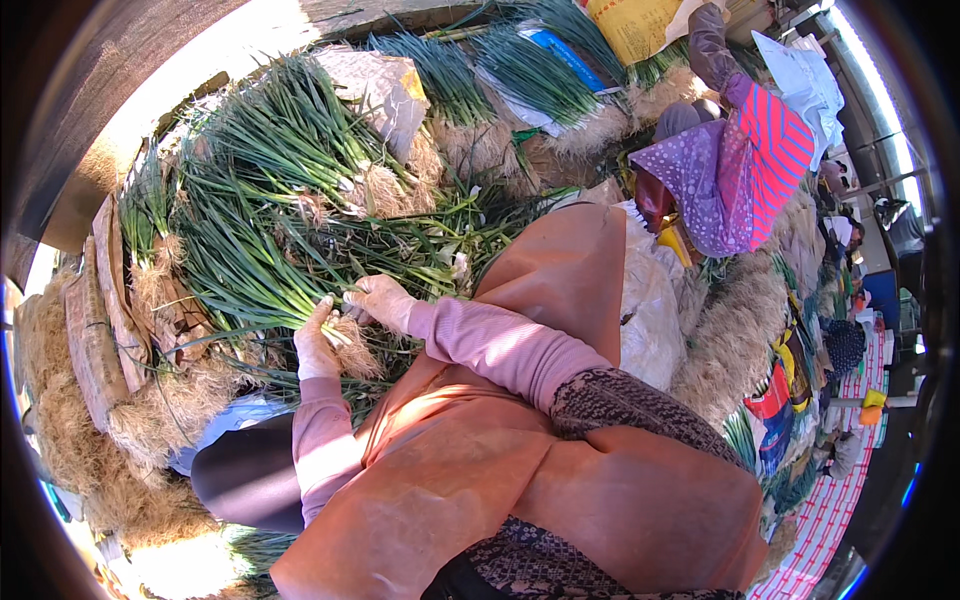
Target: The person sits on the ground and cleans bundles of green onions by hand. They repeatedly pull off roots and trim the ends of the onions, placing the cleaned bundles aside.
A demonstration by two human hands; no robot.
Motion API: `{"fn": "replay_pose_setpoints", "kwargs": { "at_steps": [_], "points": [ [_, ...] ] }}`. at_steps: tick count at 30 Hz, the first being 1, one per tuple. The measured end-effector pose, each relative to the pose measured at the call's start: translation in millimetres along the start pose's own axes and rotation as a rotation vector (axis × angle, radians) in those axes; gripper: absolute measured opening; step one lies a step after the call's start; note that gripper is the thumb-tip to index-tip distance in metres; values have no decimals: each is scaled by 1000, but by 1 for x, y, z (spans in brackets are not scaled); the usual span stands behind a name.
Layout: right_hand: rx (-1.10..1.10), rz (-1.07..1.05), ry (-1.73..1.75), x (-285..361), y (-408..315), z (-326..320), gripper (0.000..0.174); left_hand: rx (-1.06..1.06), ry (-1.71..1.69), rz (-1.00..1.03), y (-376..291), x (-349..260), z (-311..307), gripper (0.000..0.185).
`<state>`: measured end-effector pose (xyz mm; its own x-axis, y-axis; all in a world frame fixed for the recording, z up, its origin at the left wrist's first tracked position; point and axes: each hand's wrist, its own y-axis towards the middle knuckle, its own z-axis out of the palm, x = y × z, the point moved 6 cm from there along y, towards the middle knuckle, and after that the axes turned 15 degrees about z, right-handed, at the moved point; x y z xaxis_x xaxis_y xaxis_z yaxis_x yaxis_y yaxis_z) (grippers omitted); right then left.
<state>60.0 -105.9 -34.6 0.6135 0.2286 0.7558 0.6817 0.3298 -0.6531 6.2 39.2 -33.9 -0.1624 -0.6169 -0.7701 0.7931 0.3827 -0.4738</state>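
A bunch of green onions (281,292) with pale stems and stringy roots lies across my left hand (316,341), whose gloved fingers are closed around the stems just above the roots. Close beside it, my right hand (380,300), gloved too, has its fingertips bent at the edge of the stems; whether they pinch anything is unclear. Loose green leaves (405,247) spread beyond both hands. Farther off lies a larger heap of green onions (292,142), its roots pointing towards me.
Bundled green onions (525,75) line the far side, some on printed sacks. Root masses (150,420) stand at the left. At the upper right a person in a striped top (772,165) bends over a purple dotted apron. A white sack (649,315) lies beside my orange apron (465,465).
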Motion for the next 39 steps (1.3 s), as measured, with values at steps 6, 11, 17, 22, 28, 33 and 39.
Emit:
{"fn": "replay_pose_setpoints", "kwargs": {
  "at_steps": [6, 11, 17, 22, 28, 33, 39],
  "points": [
    [-132, -86, -208, 2, 2, 0, 43, 21, 101, 33, -2, -6, 0, 17],
    [-145, 83, 287, -13, 14, -7, 18, 8, 89, 17, -9, -10, 6, 19],
    [-147, 135, 409, -16, 20, -10, 18, 59, -65, -29, -9, -1, 17, 20],
    [-387, -182, -107, 13, 2, -8, 28, -32, -170, -91, -5, 28, 7, 19],
    [-304, -74, -97, 1, 20, -35, 21, 11, -183, 18, 0, 11, 6, 17],
    [-447, -306, -255, -2, 24, -20, 27, 169, -221, -22, -8, 14, 25, 24],
    [-317, -33, -135, -4, 26, -48, 16, -5, -119, 95, -14, -22, 21, 23]
  ]
}}
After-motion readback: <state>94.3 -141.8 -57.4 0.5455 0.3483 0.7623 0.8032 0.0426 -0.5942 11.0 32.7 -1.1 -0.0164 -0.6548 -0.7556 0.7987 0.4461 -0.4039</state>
